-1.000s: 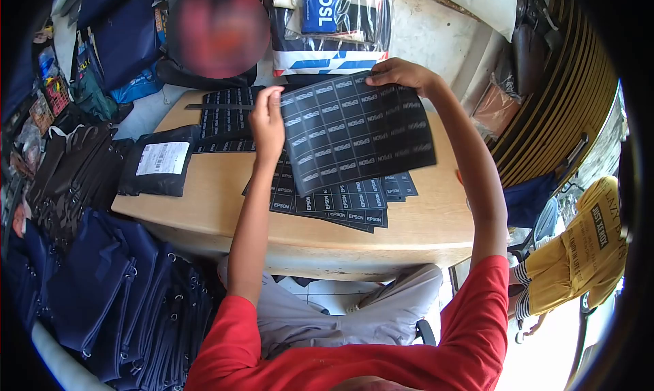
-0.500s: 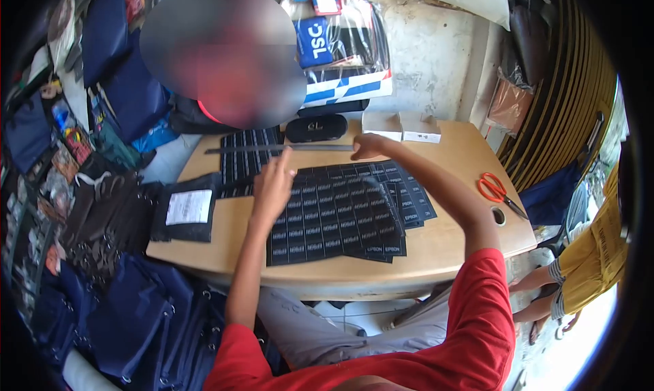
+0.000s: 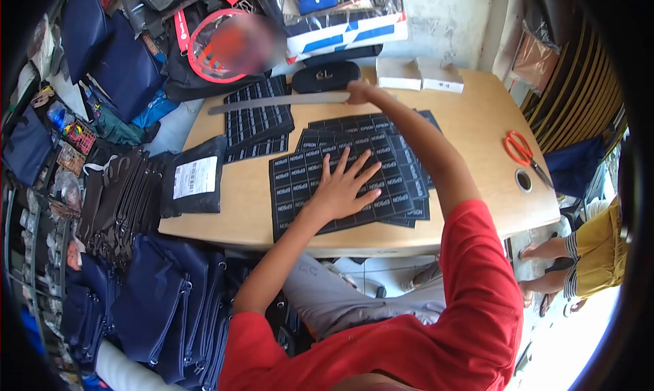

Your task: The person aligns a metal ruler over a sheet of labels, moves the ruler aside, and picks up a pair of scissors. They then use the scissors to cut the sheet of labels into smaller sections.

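The left hand (image 3: 338, 189) lies flat, fingers (image 3: 365, 163) spread, on a black printed label sheet (image 3: 293, 186) on the wooden tabletop (image 3: 470, 125); the right hand (image 3: 359, 92) grips a long grey metal ruler (image 3: 272, 102).

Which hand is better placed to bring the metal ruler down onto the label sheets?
Right. The right hand already grips one end of the ruler beyond the sheets, while the left hand lies flat, fingers spread, on the top label sheet, likely pinning the stack.

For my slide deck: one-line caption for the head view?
Left hand flat on a stack of black label sheets; right hand grips a metal ruler across the wooden table.
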`<state>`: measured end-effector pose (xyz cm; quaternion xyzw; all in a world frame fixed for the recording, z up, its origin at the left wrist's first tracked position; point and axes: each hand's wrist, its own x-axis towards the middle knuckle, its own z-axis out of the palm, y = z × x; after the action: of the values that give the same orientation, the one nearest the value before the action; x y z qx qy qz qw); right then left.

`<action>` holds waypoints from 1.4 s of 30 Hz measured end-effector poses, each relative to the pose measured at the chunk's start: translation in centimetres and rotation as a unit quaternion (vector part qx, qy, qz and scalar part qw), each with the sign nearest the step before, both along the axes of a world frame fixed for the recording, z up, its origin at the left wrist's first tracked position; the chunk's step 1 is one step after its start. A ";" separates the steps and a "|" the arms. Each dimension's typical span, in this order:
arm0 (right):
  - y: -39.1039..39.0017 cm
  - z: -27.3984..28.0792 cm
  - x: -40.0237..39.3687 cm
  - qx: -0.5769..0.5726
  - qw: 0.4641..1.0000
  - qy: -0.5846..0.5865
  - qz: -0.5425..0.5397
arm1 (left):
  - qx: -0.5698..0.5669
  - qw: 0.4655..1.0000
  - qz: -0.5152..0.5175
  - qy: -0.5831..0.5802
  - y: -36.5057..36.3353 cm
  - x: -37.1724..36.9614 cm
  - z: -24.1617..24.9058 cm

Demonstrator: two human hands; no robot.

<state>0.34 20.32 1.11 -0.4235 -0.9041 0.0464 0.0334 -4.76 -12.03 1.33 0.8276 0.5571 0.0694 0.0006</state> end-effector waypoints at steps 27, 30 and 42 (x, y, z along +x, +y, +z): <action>-42.2 2.8 18.6 -0.490 0.607 0.602 -0.171 | -0.128 0.620 0.132 -0.763 3.3 -1.3 5.5; -44.2 1.0 17.6 -0.493 0.575 0.630 -0.172 | -0.058 0.782 0.135 -0.606 4.6 0.1 3.7; -47.7 -3.4 16.0 -0.465 0.555 0.666 -0.179 | 0.003 0.987 0.080 -0.142 3.7 -1.4 -0.8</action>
<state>16.37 -27.37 -2.28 -0.3817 -0.3821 0.7222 0.4321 -6.20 -8.35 0.57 0.7622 0.6155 0.1874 0.0715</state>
